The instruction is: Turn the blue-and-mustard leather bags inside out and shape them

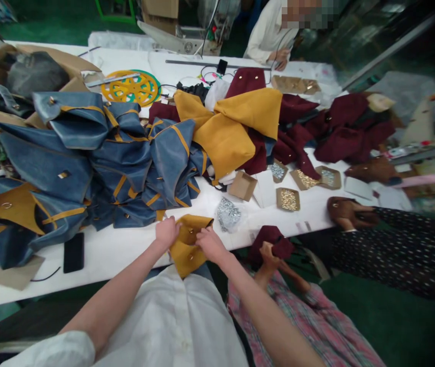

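Observation:
A small mustard-yellow bag (187,257) with two metal fittings is held at the table's front edge, close to my body. My left hand (167,232) grips its upper left side, fingers closed on the edge. On the other side, my right hand (210,240) pinches the fabric beside the upper fitting. A heap of blue bags with yellow trim (121,163) lies just beyond my left hand. Past my right hand is a clear plastic bag of silvery metal pieces (228,214). Larger mustard-yellow pieces (227,135) are piled farther back.
Cardboard trays of gold pieces (288,200) stand right of centre, near maroon bags (340,127). A black phone (74,253) lies at front left. Beside me, a co-worker's hands (269,255) hold a maroon piece; another co-worker's hand (345,221) holds a brown one.

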`<state>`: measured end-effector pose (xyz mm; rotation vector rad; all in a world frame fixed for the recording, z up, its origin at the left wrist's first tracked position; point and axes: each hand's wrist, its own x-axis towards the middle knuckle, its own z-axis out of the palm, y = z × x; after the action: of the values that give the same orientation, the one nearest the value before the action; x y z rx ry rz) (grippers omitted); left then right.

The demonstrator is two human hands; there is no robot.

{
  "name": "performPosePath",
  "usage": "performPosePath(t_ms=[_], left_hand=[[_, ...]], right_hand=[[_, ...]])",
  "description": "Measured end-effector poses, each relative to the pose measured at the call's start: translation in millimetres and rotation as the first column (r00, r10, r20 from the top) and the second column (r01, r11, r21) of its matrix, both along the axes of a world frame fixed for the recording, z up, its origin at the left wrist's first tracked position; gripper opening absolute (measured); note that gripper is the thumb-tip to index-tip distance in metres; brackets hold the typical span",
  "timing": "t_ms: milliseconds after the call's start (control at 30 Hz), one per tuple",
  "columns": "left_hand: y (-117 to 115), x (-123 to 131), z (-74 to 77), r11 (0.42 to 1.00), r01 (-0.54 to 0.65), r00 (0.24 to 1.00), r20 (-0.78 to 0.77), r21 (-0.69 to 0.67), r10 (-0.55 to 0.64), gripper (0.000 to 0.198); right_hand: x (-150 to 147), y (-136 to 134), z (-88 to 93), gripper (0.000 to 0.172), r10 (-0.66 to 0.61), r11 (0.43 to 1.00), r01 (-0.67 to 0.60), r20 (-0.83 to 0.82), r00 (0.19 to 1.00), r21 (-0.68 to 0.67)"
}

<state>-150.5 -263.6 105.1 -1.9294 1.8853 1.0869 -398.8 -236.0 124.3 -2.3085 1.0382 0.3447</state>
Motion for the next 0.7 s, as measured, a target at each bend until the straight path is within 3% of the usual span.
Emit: performPosePath(t_ms=[67,167,300,367,467,567,700], left_hand=[[8.5,-17.3,2.1,0.990,0.117,0.993,-0.003,-0.080,-0.118,0.045],[17.5,-53.5,-5.1,0.954,0.287,0.957,-0.017,-0.083,-0.290,0.044],[13.9,-94.3,-29.8,0.936,0.352,0.931,0.112,-0.014,-0.348,0.044],[8.8,-101.9,-42.2,0.925,0.380,0.914,0.160,-0.018,-0.372,0.034],[3.0,-92.2,-53.2,0.874,0.477,0.871,0.176,-0.089,-0.458,0.025],[-2.1,-67.2,-53.8,0.750,0.635,0.771,0.084,-0.186,-0.632,0.026],[-9.4,-49.7,-53.1,0.475,0.820,0.435,-0.192,-0.319,-0.880,0.029]], right_hand=[[-17.1,3.4,11.0,0.016,0.078,0.996,-0.081,0.101,0.992,0.024],[-38.9,15.9,19.7,0.013,0.135,0.989,-0.143,0.207,0.969,0.025],[-61.4,34.3,18.3,0.018,0.076,0.997,-0.076,0.238,0.968,-0.011],[-69.6,37.7,20.1,0.020,0.071,0.997,-0.069,0.205,0.976,-0.018],[-77.2,32.8,27.8,0.021,0.115,0.993,-0.118,0.183,0.976,0.008],[-79.2,22.1,35.1,0.019,0.185,0.974,-0.203,0.172,0.968,0.098],[-76.9,14.6,40.2,0.020,0.243,0.956,-0.254,0.093,0.966,0.144]])
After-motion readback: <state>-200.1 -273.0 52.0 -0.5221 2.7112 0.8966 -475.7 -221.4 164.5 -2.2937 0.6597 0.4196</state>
